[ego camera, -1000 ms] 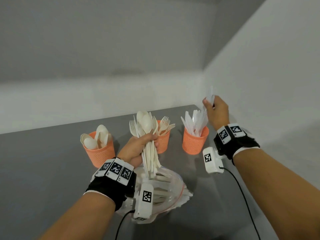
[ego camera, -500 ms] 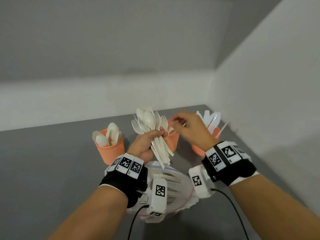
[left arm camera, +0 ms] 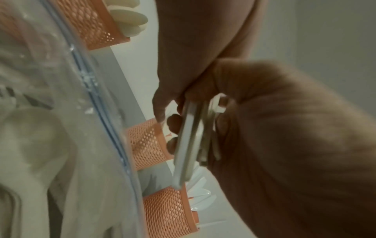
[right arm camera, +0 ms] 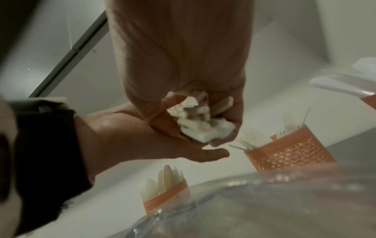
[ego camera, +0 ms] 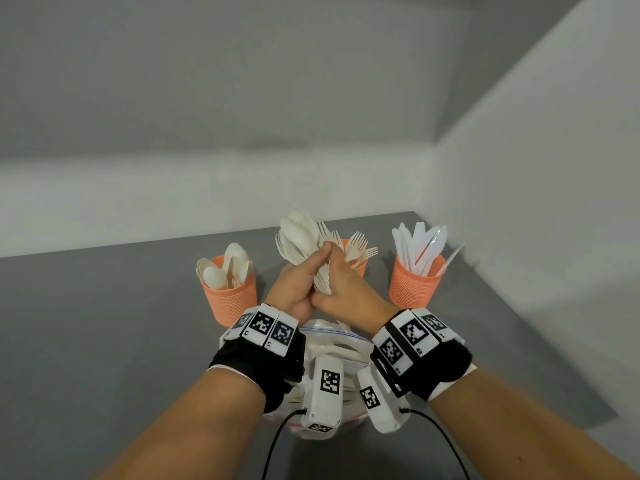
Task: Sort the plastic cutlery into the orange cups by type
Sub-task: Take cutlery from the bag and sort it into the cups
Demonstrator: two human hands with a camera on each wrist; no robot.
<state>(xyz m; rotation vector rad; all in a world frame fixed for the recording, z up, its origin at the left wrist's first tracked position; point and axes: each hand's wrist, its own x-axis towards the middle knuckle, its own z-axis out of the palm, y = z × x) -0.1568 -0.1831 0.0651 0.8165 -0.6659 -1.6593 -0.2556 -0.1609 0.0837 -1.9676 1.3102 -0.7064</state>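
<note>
Left hand (ego camera: 297,285) fingers clamped round bundle of plastic spoons and forks (ego camera: 304,240); right hand (ego camera: 346,289) fingers pinching into it. Light, stiff, slippery; likely best pulled by one handle

Upright white cutlery bundle (ego camera: 304,244), orange cups (ego camera: 230,299)

Cups (ego camera: 230,299) are orange plastic mesh, matt. Spoons (ego camera: 301,233) and forks (ego camera: 358,244) look cream, matt plastic; knives (ego camera: 420,244) whiter and glossier. Bag (left arm camera: 61,145) is clear, shiny film. Table (ego camera: 104,323) is smooth matt grey.
</note>
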